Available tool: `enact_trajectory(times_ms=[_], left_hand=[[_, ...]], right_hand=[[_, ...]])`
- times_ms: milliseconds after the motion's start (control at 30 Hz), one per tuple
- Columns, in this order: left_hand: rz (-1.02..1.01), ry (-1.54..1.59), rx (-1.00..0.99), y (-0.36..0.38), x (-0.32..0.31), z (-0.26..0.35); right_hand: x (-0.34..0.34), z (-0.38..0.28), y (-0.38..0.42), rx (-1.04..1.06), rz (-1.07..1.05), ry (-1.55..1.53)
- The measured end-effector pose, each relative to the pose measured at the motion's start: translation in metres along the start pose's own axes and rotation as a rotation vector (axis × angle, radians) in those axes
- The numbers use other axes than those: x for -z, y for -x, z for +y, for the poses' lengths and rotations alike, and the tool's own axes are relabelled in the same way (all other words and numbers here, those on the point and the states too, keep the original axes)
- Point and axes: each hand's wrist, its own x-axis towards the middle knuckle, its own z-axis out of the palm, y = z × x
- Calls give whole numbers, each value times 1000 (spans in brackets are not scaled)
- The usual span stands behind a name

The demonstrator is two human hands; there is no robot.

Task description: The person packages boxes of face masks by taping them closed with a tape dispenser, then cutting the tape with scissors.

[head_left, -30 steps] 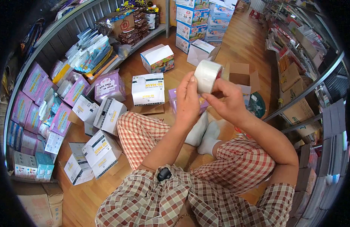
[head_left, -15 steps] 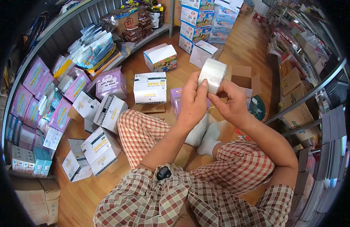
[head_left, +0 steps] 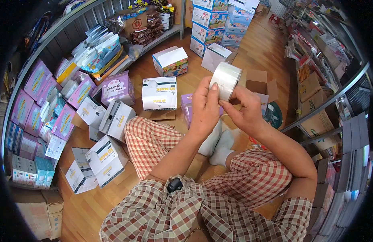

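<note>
A wide roll of clear packing tape (head_left: pixel 226 80) is held up in front of me, above my crossed legs. My left hand (head_left: pixel 206 107) is closed around its left side, with the thumb on the tape's outer face. At the roll's lower right edge, my right hand (head_left: pixel 246 105) has its thumb and forefinger brought together against the tape. Whether a loose end of tape is pinched there is too small to make out. Below the hands are my feet in white socks (head_left: pixel 222 147), and red-handled scissors (head_left: pixel 255 142) lie on the floor by my right knee.
White 5D MASK boxes (head_left: pixel 159 94) and a purple box (head_left: pixel 118 88) stand on the floor ahead and left. An open brown carton (head_left: pixel 259 82) sits beyond my right hand. Shelves with packs line the left; a metal-framed rack (head_left: pixel 331 107) runs along the right. Box stacks (head_left: pixel 209 26) rise behind.
The tape roll has turned very slightly in my hands, and my left thumb has shifted a little up and left on it. The boxes around have not moved.
</note>
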Motion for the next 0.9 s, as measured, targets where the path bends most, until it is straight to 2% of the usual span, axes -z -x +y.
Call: enact_trajectory(times_ms=[133, 367, 667, 767, 833, 900], left_hand=[[-83, 2, -26, -1, 1, 1], [-94, 7, 1, 0, 3, 0], [20, -18, -60, 4, -6, 1], [75, -70, -112, 5, -7, 3], [90, -236, -151, 4, -3, 5], [98, -228, -157, 3, -3, 5]], right_hand=[[2, 0, -1, -38, 19, -51], [2, -1, 1, -4, -1, -26], [2, -6, -3, 43, -9, 6], [2, -7, -4, 75, 1, 5], [3, -8, -3, 113, -28, 65], [2, -9, -3, 112, -27, 54]])
